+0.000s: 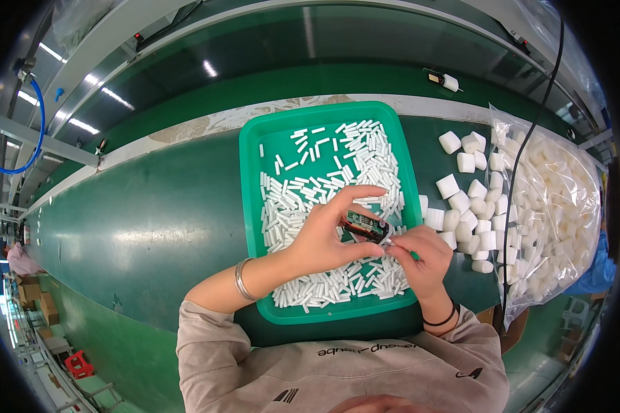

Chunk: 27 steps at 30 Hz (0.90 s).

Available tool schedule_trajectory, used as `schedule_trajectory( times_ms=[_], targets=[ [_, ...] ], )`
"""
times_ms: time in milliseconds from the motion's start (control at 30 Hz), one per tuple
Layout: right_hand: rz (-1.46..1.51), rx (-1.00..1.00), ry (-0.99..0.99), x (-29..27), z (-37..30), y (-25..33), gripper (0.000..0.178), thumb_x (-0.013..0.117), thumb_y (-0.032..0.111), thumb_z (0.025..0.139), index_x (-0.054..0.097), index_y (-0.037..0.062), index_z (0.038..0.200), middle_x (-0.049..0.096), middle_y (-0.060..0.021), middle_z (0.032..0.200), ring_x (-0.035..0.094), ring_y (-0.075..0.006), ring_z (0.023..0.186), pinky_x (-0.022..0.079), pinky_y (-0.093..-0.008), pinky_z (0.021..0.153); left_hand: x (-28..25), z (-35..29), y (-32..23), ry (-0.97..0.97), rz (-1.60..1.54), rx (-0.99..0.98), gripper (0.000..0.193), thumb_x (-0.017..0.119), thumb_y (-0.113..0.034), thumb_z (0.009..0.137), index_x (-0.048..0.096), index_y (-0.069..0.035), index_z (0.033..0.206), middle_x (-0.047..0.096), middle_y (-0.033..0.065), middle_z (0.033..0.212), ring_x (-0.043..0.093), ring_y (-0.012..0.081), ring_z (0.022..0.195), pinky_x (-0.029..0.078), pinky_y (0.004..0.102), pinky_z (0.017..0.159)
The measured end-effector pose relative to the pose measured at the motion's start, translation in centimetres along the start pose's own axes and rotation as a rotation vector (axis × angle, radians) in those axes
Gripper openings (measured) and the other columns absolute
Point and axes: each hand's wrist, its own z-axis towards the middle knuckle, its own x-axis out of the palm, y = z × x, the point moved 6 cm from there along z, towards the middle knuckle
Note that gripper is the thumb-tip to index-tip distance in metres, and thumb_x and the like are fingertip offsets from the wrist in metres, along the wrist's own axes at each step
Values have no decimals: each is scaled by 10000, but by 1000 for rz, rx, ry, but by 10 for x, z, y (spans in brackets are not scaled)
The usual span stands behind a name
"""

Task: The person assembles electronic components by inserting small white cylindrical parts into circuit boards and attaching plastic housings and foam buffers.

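Observation:
My left hand (324, 236) is wrapped around a small black device (366, 226) with a green circuit board showing on its side. At the device's right end, my right hand (422, 259) has thumb and fingers pinched together. Something small and white shows at those fingertips, too small to tell its kind. Both hands are above a green plastic tray (249, 162) that holds many short white sticks (282, 215). The sticks lie thickest along the right side and the near part.
Right of the tray lie several thick white cylinders (460, 202), beside a clear plastic bag (561, 213) full of them. A black cable (525, 141) hangs in front of the bag. Beyond the pale rail, a similar device with a white end (448, 82) sits on the green belt (365, 79).

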Motion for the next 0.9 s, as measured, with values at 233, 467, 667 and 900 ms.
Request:
schedule_trajectory(
  times_ms=[233, 467, 667, 900],
  targets=[
    [191, 131, -92, -4, 0, -8, 157, 720, -7, 583, 621, 10, 705, 591, -75, 659, 544, -204, 592, 413, -272, 541, 6, -2, 10, 93, -153, -4, 423, 723, -8, 648, 538, -72, 1022, 549, 71, 1085, 563, 148, 943, 485, 249, 783],
    [-107, -180, -162, -7, -3, 12, 171, 707, -39, 577, 624, 17, 716, 583, -80, 662, 545, -199, 602, 418, -270, 538, 8, -3, 19, 146, -431, -109, 312, 677, 51, 668, 555, -51, 936, 463, 94, 1177, 513, 175, 1037, 488, 256, 779],
    [151, 249, -75, -3, -3, -16, 152, 720, -2, 619, 622, 14, 735, 590, -74, 669, 547, -168, 601, 412, -251, 544, 8, 0, 8, 104, -496, -7, 503, 631, 112, 666, 459, -77, 1100, 429, 102, 1205, 513, 210, 1071, 482, 280, 805],
    [182, 110, -82, -4, -3, -10, 144, 713, -7, 631, 614, -4, 736, 589, -83, 670, 531, -155, 582, 394, -234, 538, 7, -2, 12, 65, -394, -186, 584, 670, 84, 652, 438, -81, 1162, 511, 94, 1090, 522, 202, 1039, 482, 285, 803]
  ],
)
